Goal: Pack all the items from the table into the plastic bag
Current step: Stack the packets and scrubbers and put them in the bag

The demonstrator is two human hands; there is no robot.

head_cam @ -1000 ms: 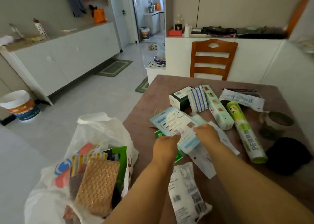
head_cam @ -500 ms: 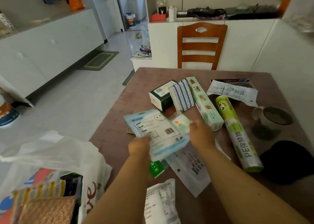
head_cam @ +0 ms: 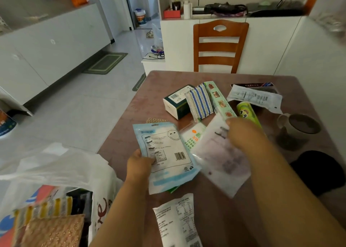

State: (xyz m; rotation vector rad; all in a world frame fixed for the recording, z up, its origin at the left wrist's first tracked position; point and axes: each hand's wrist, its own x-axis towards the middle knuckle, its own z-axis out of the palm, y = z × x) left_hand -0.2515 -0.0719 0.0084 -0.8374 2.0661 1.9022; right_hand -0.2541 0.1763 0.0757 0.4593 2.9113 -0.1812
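While packing is underway, collecting flat packets from the tabletop (head_cam: 129, 119) before moving them to the plastic bag (head_cam: 61, 171). Left hand (head_cam: 139, 165) closed on the lower left edge of a blue-edged packet (head_cam: 164, 153), thumb on top, packet lifted and tilted over the tabletop. Right hand (head_cam: 241, 132) pinching the upper corner of a translucent white pouch (head_cam: 221, 156), blurred by motion, so exact finger positions hard to tell. Plastic bag standing open at the lower left, beside the tabletop edge, already holding several colourful items.

Next move, probably: bringing both packets together in 1 hand, then carrying them left and down into the bag mouth; needing a firm pinch, since thin slippery plastic may slide out.

Remaining on the tabletop: a green box (head_cam: 177, 102), a blue-striped pack (head_cam: 200, 104), a long light-green box (head_cam: 217, 98), a green tube (head_cam: 247, 113) half hidden behind the right hand, a white label pouch (head_cam: 254, 97), a mug (head_cam: 299, 126), a printed sachet (head_cam: 177, 222) cut off by the lower frame, a dark object (head_cam: 316, 171) at right, not identifiable. Small green item under the blue-edged packet mostly covered.
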